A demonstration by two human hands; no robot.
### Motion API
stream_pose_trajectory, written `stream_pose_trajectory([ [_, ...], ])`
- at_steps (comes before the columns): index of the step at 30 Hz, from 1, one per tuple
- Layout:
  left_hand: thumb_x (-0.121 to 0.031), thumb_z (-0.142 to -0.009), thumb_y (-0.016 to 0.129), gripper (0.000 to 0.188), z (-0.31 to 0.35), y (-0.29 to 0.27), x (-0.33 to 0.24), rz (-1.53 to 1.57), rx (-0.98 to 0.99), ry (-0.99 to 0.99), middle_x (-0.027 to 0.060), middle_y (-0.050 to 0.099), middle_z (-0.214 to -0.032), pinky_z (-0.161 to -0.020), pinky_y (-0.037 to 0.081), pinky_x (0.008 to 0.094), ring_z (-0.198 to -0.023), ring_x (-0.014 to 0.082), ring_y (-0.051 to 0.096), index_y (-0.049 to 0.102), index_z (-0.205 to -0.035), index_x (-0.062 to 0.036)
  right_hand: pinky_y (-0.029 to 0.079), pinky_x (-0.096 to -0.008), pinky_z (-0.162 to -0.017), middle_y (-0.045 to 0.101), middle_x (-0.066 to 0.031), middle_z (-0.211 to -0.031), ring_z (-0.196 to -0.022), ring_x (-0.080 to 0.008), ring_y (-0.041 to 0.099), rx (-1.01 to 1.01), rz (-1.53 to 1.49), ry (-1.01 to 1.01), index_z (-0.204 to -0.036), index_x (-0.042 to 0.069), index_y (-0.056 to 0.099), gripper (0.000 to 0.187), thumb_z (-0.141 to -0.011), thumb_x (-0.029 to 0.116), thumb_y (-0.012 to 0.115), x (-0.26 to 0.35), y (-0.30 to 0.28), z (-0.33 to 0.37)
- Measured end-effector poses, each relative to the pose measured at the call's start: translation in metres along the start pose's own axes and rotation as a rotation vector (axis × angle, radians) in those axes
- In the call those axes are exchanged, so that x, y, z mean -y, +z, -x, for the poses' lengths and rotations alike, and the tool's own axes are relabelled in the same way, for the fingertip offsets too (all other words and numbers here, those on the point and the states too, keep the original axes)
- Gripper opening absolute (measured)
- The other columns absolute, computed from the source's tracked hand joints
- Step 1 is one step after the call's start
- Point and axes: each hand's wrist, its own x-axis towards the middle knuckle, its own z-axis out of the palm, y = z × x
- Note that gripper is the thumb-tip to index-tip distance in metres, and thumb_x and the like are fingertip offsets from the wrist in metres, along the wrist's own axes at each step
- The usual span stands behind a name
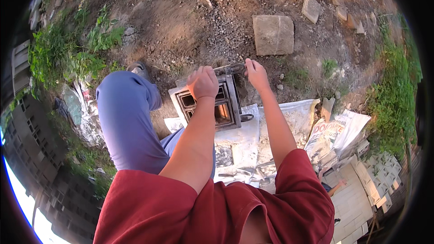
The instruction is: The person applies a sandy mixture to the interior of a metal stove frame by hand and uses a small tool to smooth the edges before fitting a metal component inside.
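A square metal block mould (234, 104) with nested square frames and open compartments stands tilted in front of me. My left hand (202, 82) is closed over its upper part, the knuckles up; what lies under the fingers is hidden. At the mould's far right corner my right hand (256, 73) closes on the end of a dark metal handle (236, 68). A second looped handle (247, 118) sticks out from the mould's near right side. Light falls on a brownish inner wall through one compartment.
White sacks (289, 108) lie spread to the right of the mould. A square stone slab (274, 35) and a smaller block (311, 9) rest on the soil beyond. Pale patterned blocks (379, 176) stand at lower right, near another person's arm (337, 188). Grass (393, 104) grows along the right.
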Motion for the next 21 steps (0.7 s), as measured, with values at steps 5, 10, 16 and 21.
stream_pose_trajectory([
  [5,-0.029,-0.1,0.049,0.027,0.001,0.003,-0.007,0.008,0.015,0.003,0.0034,0.065,-0.084,-0.082,0.046,0.0453,-0.084,0.0301,0.063,0.065,-0.082,-0.0164,0.047,-0.0428,-0.07,0.067,-0.0152,-0.075,-0.075,-0.0303,0.064,0.045,0.224,0.292,-0.089,-0.004,0.069,0.078,-0.097,0.072,0.051,-0.007,0.006,-0.028],
  [10,-0.029,-0.1,0.049,0.027,0.0,-0.002,0.001,-0.013,0.006,-0.009,0.003,0.065,-0.084,-0.082,0.046,0.0452,-0.084,0.03,0.063,0.066,-0.082,-0.0165,0.053,-0.0466,-0.084,0.072,-0.0319,-0.096,-0.092,-0.0423,0.071,0.175,0.203,0.377,-0.098,-0.015,0.07,0.098,-0.091,0.081,0.048,0.024,0.014,-0.023],
  [16,-0.03,-0.101,0.048,0.029,-0.001,0.003,0.002,-0.012,0.018,-0.009,0.0028,0.066,-0.085,-0.083,0.045,0.046,-0.084,0.03,0.063,0.067,-0.083,-0.0167,0.046,-0.0428,-0.059,0.062,-0.0145,-0.076,-0.063,-0.0261,0.057,0.206,0.041,0.564,-0.087,-0.007,0.068,0.081,-0.092,0.073,0.056,0.032,0.015,-0.019],
  [21,-0.031,-0.102,0.046,0.032,0.001,0.002,0.003,0.005,0.017,-0.008,0.0037,0.067,-0.086,-0.084,0.044,0.0465,-0.086,0.0303,0.064,0.067,-0.083,-0.0158,0.024,-0.0349,-0.045,0.037,0.0011,-0.058,-0.045,-0.0151,0.032,0.278,-0.24,0.649,-0.064,0.015,0.041,0.061,-0.095,0.064,0.058,0.031,0.016,-0.009],
])
